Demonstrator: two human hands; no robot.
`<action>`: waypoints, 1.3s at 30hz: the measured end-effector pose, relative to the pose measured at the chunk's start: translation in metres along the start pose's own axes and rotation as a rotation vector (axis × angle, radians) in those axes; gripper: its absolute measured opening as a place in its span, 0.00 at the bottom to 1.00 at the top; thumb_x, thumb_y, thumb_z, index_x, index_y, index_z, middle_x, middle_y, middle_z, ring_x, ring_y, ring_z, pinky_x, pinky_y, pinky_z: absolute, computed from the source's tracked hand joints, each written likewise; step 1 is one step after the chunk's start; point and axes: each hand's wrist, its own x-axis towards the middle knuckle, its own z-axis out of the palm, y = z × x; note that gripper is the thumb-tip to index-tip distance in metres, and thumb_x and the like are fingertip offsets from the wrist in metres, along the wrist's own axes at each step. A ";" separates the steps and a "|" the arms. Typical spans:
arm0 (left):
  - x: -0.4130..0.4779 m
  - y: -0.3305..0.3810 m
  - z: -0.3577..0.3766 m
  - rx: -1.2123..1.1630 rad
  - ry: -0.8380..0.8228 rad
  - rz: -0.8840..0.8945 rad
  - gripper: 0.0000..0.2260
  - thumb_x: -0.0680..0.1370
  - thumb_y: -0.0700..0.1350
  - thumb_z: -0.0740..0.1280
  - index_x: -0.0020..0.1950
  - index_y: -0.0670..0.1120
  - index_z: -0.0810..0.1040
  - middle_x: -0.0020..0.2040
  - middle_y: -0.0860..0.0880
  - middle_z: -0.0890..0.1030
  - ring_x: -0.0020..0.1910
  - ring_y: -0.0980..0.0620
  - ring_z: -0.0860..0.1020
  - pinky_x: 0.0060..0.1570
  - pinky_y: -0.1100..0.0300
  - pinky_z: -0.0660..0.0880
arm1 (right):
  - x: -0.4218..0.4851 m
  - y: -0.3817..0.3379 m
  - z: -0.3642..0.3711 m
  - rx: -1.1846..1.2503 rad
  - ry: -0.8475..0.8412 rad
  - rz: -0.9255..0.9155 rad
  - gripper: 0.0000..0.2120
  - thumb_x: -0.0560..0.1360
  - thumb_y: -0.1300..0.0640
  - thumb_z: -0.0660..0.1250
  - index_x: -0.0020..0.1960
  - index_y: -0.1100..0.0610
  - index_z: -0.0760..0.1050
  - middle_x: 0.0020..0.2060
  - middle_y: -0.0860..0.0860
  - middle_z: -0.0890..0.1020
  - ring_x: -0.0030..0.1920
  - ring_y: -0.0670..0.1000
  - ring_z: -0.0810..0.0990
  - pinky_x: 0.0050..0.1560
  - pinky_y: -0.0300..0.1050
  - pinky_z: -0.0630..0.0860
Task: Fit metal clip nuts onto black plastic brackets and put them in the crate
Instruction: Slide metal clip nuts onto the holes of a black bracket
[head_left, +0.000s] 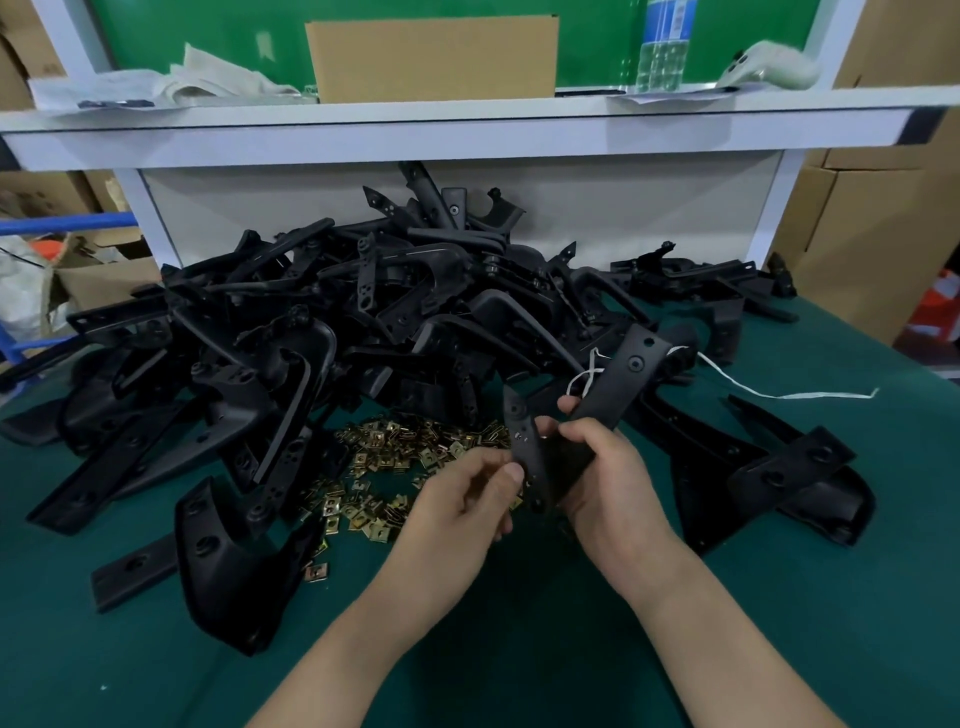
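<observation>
Black plastic bracket (626, 371) is held above the green table (519, 649), just beside the loose clip nuts (395, 457). Right hand (605, 478) grips its bend; left hand (465, 501) pinches its lower arm.

Green-covered worktop (104, 675). Carries a sprawling heap of black plastic brackets (311, 322) across the far half, a scatter of brass-coloured clip nuts (395, 457) just in front, and a white string (779, 396) trailing right.
</observation>
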 end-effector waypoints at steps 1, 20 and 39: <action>0.001 0.000 0.001 -0.019 0.015 -0.017 0.07 0.83 0.45 0.63 0.49 0.49 0.80 0.33 0.59 0.75 0.34 0.59 0.75 0.37 0.65 0.74 | 0.000 0.001 0.001 -0.015 0.006 -0.010 0.10 0.80 0.62 0.61 0.58 0.53 0.77 0.44 0.52 0.85 0.45 0.55 0.85 0.41 0.52 0.82; -0.001 -0.010 -0.003 0.120 -0.143 -0.015 0.08 0.82 0.52 0.65 0.47 0.51 0.81 0.33 0.54 0.77 0.35 0.56 0.75 0.41 0.50 0.77 | -0.002 0.008 -0.016 -1.426 0.049 -0.779 0.32 0.81 0.38 0.39 0.54 0.51 0.79 0.34 0.49 0.82 0.37 0.49 0.78 0.42 0.47 0.74; 0.008 -0.006 -0.005 -0.651 -0.018 -0.189 0.10 0.73 0.42 0.70 0.51 0.43 0.86 0.40 0.47 0.82 0.37 0.54 0.79 0.40 0.63 0.79 | 0.003 0.018 -0.018 -1.288 0.126 -0.789 0.26 0.82 0.40 0.42 0.36 0.50 0.70 0.26 0.48 0.74 0.32 0.48 0.74 0.35 0.38 0.65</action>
